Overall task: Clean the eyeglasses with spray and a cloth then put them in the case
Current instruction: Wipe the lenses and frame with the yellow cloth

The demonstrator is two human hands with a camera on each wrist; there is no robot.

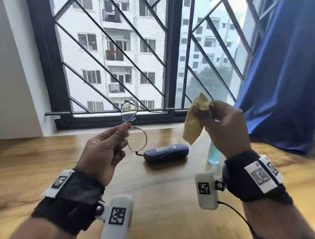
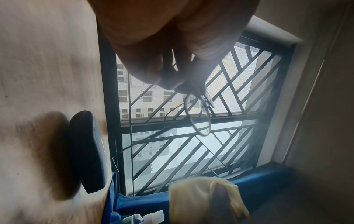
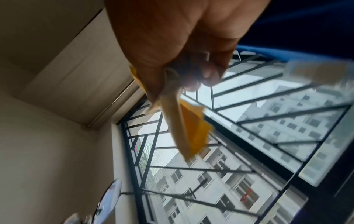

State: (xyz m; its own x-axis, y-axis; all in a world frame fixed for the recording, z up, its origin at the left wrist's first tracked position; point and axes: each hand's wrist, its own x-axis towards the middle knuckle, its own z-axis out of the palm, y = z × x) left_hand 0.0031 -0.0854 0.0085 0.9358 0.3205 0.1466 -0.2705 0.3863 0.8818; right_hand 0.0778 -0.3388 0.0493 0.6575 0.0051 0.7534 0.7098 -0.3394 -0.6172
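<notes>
Pinching the eyeglasses point(image 1: 132, 129) at the bridge, left hand point(image 1: 104, 149) raised; right hand point(image 1: 223, 128) fingers clamp the cloth point(image 1: 194, 121).

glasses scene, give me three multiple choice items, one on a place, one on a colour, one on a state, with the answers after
1. Where is the case?
A. on the table
B. in the right hand
C. on the window sill

2. What colour is the cloth?
A. blue
B. yellow
C. white

3. How are the glasses held?
A. lying on the table
B. pinched by the left hand
C. shut in the case

Answers:
1. A, the case lies on the wooden table, closed.
2. B, the cloth in the right hand is yellow.
3. B, the left hand pinches the frame between the lenses, above the table.
</notes>
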